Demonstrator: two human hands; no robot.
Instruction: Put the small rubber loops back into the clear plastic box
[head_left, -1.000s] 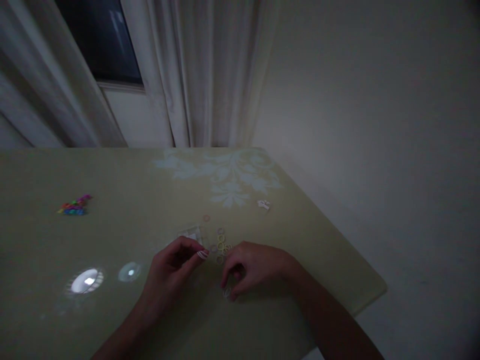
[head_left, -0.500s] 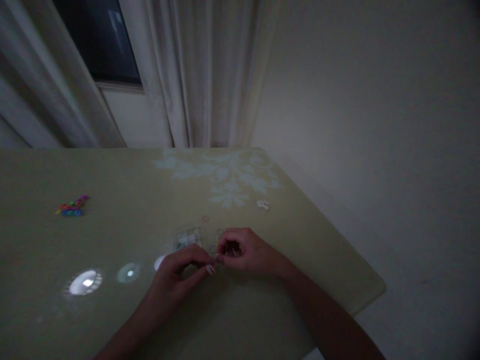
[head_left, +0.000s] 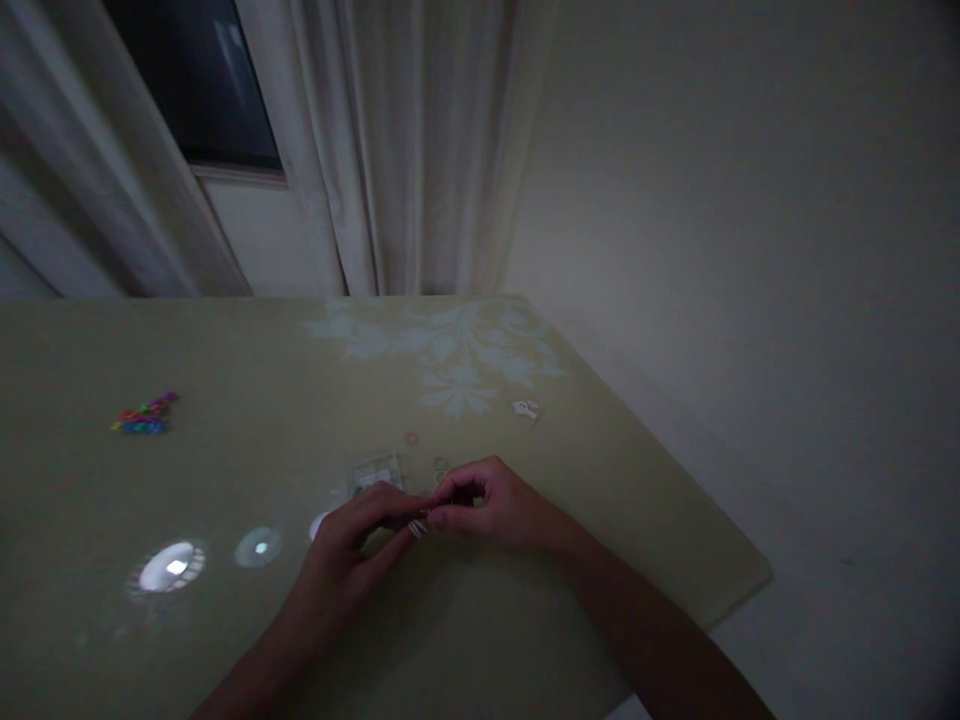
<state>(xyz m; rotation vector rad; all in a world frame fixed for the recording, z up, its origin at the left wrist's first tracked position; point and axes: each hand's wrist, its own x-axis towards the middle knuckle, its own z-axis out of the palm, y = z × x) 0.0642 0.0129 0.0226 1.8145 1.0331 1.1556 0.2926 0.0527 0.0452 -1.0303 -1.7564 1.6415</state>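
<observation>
Left hand (head_left: 341, 548): fingers closed in a pinch on several thin white loops (head_left: 418, 527), which show at the thumb tip; their count and full shape cannot be made out. Right hand (head_left: 504, 507): thumb and index finger curled in to the left fingertips; whether they grip anything cannot be told, as the contact point is dark and partly covered.

Directly beyond, the right hand partly blocks a thin yellow ring (head_left: 441, 478); a dull greyish ring (head_left: 440, 464) lies just past it. The left hand covers the near part of a clear, box-like container (head_left: 376, 470), contents indistinct. A small orange-pink ring (head_left: 412, 438) lies apart, beyond both hands.

Farther out on the glossy yellowish-green surface (head_left: 255, 370): a small white object (head_left: 526, 410), form unclear, to the right; a multicoloured heap of small pieces (head_left: 145, 414), blurred, well to the left. A white item (head_left: 628, 709) is cut off at the bottom edge.
</observation>
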